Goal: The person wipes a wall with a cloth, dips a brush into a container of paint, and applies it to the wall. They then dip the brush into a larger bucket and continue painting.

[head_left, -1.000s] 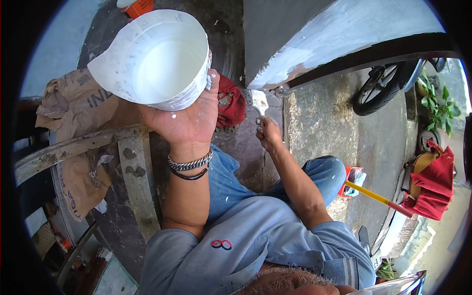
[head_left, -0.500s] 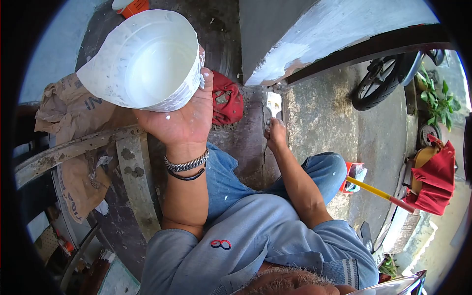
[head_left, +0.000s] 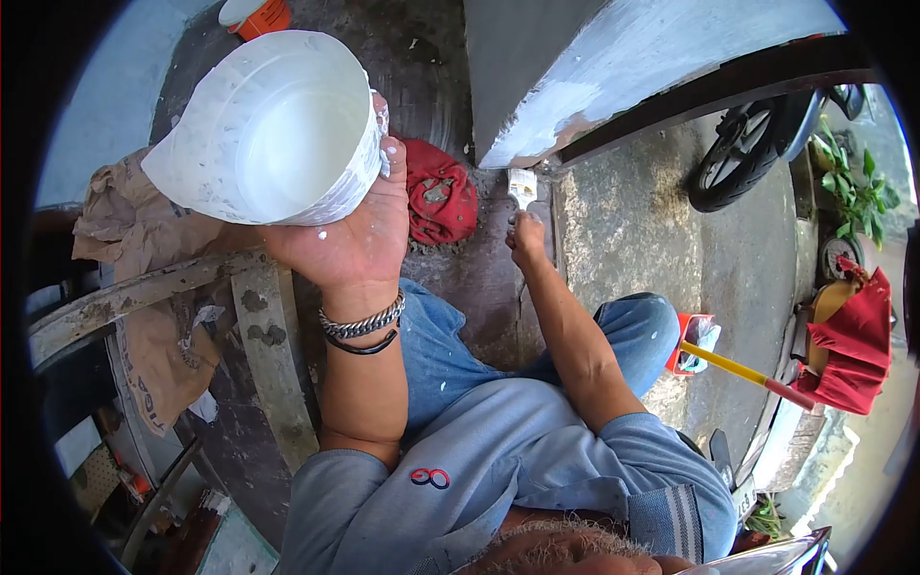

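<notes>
My left hand (head_left: 340, 240) grips a white plastic paint tub (head_left: 278, 125) from beneath and along its right side. The tub tilts toward me, whitish inside, with a pointed lip at its left. White paint spots dot my fingers and palm. Low over the floor, my right hand (head_left: 526, 240) is closed around the handle of a paintbrush (head_left: 522, 185). Its white-coated bristles point away from me, just short of the foot of a wall corner (head_left: 537, 120) with wet-looking white paint on it.
A red cloth (head_left: 436, 206) lies on the floor between my hands. Brown paper sacks (head_left: 153, 355) and a wooden frame (head_left: 264, 326) stand left. An orange-and-white bucket (head_left: 259, 17) is at the back. A motorcycle wheel (head_left: 738, 158), yellow pole (head_left: 725, 364) and plants (head_left: 853, 187) are right.
My right hand and the brush have shifted slightly left and toward me, and the brush has turned a little. The tub has moved slightly left, still in my left hand.
</notes>
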Available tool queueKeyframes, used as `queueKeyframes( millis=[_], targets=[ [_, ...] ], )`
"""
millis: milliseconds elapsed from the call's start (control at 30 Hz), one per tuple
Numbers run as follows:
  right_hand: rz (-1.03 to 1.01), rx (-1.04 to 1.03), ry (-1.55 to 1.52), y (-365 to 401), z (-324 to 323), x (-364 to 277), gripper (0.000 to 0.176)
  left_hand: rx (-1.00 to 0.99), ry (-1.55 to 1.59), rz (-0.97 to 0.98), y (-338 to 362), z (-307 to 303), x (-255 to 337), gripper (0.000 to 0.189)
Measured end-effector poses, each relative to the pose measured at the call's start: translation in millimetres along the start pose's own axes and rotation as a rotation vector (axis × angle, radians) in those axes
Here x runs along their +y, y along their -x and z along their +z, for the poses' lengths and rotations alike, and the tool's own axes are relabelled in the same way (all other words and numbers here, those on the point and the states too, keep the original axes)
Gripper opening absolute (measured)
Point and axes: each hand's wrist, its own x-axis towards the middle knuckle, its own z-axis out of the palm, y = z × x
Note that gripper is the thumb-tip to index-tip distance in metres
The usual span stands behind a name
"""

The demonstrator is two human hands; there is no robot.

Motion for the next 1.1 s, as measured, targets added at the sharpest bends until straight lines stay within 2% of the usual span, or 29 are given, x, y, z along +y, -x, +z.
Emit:
queueKeyframes(
  millis=[67, 300, 400, 567, 667, 733, 833, 1000, 1100],
  targets=[
    [-0.004, -0.014, 0.034, -7.3, 5.3, 4.1, 0.01, 0.009, 0.019, 0.004, 0.4, -1.5, 0.5, 0.064],
    [0.057, -0.071, -0.002, 7.0, 24.5, -1.0, 0.005, 0.039, 0.062, 0.003, -0.2, -3.7, 1.2, 0.064],
    [-0.03, -0.042, -0.01, 14.7, 17.2, -17.6, 0.006, 0.036, 0.051, 0.002, -1.4, -5.2, 1.5, 0.064],
    [-0.11, -0.207, -0.128, 80.3, -6.6, -85.2, 0.012, 0.001, 0.022, 0.0, -1.4, -1.9, -5.8, 0.062],
    [-0.089, -0.219, -0.053, 109.3, -24.5, -74.6, 0.012, 0.04, 0.051, -0.012, -2.7, -3.1, -8.0, 0.062],
    [0.007, -0.17, -0.007, 97.3, -29.2, -59.4, 0.01, 0.107, 0.06, -0.01, -3.7, -4.4, -10.9, 0.063],
    [0.039, -0.091, 0.047, 53.0, -24.1, -32.6, 0.008, 0.139, 0.034, -0.004, -4.6, -7.0, -16.0, 0.064],
    [-0.006, 0.033, -0.009, 12.3, -6.1, -21.6, 0.004, 0.151, -0.015, 0.021, -3.9, -9.4, -11.4, 0.065],
    [0.023, 0.032, -0.018, 3.5, 5.4, -16.9, 0.005, 0.124, 0.004, 0.011, -2.9, -7.2, -8.9, 0.066]
  ],
)
